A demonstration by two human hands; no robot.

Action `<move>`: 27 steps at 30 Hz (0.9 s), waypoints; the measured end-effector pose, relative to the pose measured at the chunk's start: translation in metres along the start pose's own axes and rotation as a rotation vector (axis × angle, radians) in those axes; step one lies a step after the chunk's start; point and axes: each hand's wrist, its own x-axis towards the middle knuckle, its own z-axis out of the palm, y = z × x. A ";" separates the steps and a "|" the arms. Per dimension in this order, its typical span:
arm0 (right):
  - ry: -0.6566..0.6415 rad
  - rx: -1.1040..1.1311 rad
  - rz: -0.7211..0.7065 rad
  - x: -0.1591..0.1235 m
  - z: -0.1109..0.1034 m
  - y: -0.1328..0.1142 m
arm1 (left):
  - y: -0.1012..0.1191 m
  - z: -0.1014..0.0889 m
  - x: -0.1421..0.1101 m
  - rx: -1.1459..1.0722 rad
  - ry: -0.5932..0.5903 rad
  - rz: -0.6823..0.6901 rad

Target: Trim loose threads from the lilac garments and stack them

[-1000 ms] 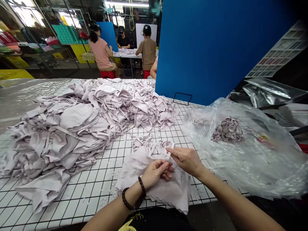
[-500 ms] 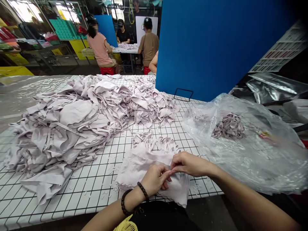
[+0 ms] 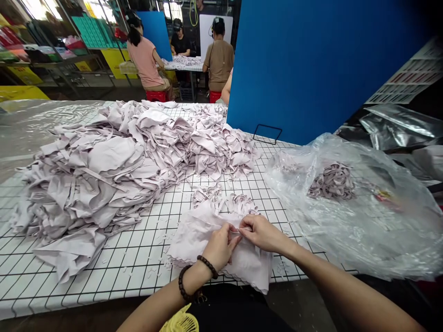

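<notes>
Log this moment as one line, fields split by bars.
left hand and right hand: fingertips at thin pale strip | beneath: stacked fabric pieces | left side: heaped fabric | right side: clear plastic, looped strips

Your only view sits on your head and looks forward and down across the table (image 3: 129, 272). Your left hand (image 3: 218, 246) and right hand (image 3: 261, 233) show close up, just below the centre; the room beyond fills the upper left, your blue panel (image 3: 311, 64) the upper right.

Left hand (image 3: 220, 246) and right hand (image 3: 259, 232) nearly meeting, fingertips pinched, apparently, forearms angled inward.
</notes>
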 end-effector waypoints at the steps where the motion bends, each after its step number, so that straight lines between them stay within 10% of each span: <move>1: -0.008 0.002 -0.003 0.000 0.001 -0.001 | 0.000 -0.001 0.000 -0.010 -0.013 -0.002; 17: -0.056 -0.191 -0.149 -0.001 0.002 -0.008 | -0.001 -0.004 0.000 -0.028 -0.043 0.027; 27: -0.307 -0.640 -0.269 0.007 -0.003 -0.026 | -0.002 -0.004 0.003 -0.048 -0.074 0.037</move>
